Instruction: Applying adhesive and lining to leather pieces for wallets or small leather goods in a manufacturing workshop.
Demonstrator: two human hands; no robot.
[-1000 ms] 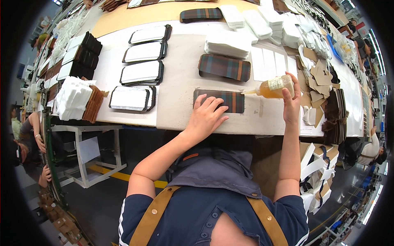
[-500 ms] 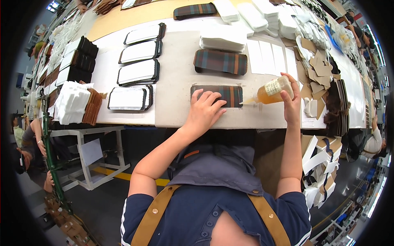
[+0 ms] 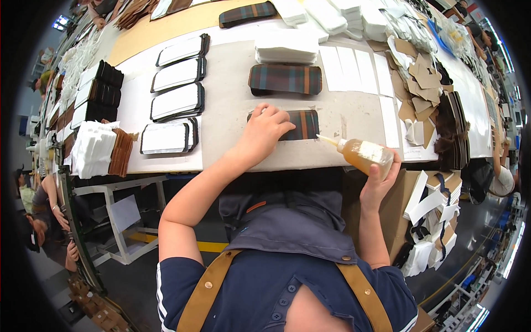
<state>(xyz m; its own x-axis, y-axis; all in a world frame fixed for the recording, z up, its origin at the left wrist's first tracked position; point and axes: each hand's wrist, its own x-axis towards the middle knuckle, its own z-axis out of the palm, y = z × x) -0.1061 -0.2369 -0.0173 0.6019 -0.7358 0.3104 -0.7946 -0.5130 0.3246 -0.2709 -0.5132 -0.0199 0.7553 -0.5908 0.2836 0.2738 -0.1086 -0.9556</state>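
Note:
A dark plaid fabric piece [image 3: 304, 125] with orange and blue-green stripes lies flat near the table's front edge. My left hand [image 3: 264, 134] rests on its left part, fingers bent and drawn together over it, so that end is mostly hidden. In my right hand [image 3: 381, 182] is a clear squeeze bottle [image 3: 365, 156] of amber liquid, tilted with its thin nozzle pointing left. The nozzle tip is by the piece's right edge; whether it touches cannot be made out. Just beyond lies a stack of similar plaid pieces [image 3: 285, 80].
White padding sheets [image 3: 286, 48] are stacked behind the plaid pieces. White-faced, dark-edged panels [image 3: 177, 105] form several piles at left, beside white and brown stacks [image 3: 97, 141]. Paper strips [image 3: 390, 119] and cardboard scraps [image 3: 423, 83] lie at right. Other people work at both sides.
My right hand has lowered the bottle toward me, its nozzle staying by the piece's right edge. My left hand's spread fingers have drawn together. The whole view has shifted slightly.

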